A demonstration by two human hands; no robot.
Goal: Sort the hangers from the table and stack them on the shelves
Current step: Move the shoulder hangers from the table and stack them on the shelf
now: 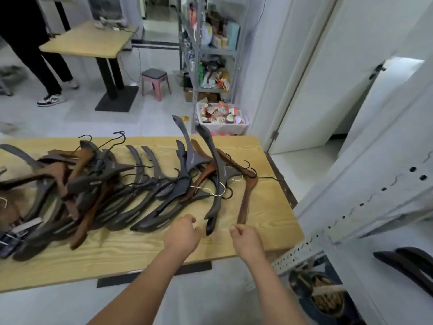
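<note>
Several dark grey and brown wooden hangers (112, 188) lie in a loose pile across the light wooden table (145, 249). A dark hanger (216, 181) and a brown hanger (247, 195) lie at the right end of the pile. My left hand (181, 233) hovers over the table just left of the dark hanger's lower tip, fingers curled, holding nothing. My right hand (246, 240) is beside it, fingers curled too, just below the brown hanger's lower end. A white metal shelf unit (365, 207) stands at the right, with dark hangers (407, 263) lying on a lower shelf.
A second table (89, 41) and a pink stool (155, 83) stand farther back, with a person's legs (44, 66) at the far left. A cluttered metal rack (210, 55) and a white bin of packets (222, 118) sit behind the table. An open door (328, 90) is at right.
</note>
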